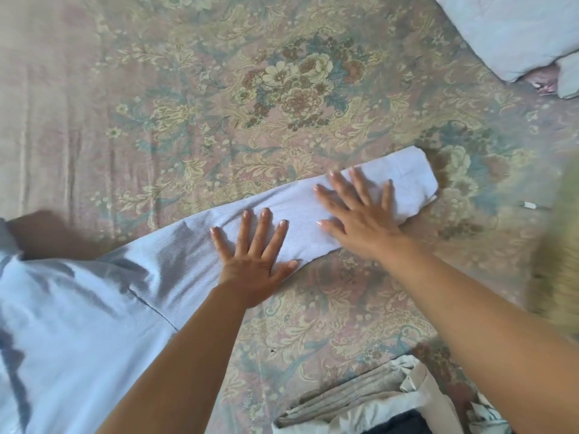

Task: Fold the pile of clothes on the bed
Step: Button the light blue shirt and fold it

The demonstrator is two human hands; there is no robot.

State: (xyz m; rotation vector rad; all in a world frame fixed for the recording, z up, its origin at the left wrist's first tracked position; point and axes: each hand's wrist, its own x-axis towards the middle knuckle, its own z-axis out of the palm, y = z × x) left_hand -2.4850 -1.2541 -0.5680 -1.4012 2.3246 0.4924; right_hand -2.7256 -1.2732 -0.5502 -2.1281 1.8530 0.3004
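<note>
Shirt (94, 302), pale blue, finely striped: body lies creased at the left edge of the view on the bed; one long sleeve (282, 211) runs out from it up and to the right, flat on the cover, with its cuff end (410, 180) turned square.

Bed cover (219, 104), faded pink with floral and scroll print in cream, blue and brown: spread under everything; long creases at the far left.

Left hand (253, 261): palm down on the middle of the sleeve, fingers straight and spread, thumb along the sleeve's lower edge. Grip is slack and flat, curled round nothing.

Right hand (357, 214): palm down on the sleeve just beside the cuff end, fingers straight and fanned. Grip likewise flat, pressing only. The two hands are near each other but apart.

Pile of clothes (369, 399): at the bottom edge, right of centre, beneath the right forearm; pale grey and white folds with a dark piece among them.

Pillow (513, 29), pale blue-grey: top right corner, with a bit of pink cloth showing at its lower edge.

Blurred greenish-yellow mass (560, 255): right edge; too smeared to identify, possibly fabric.
</note>
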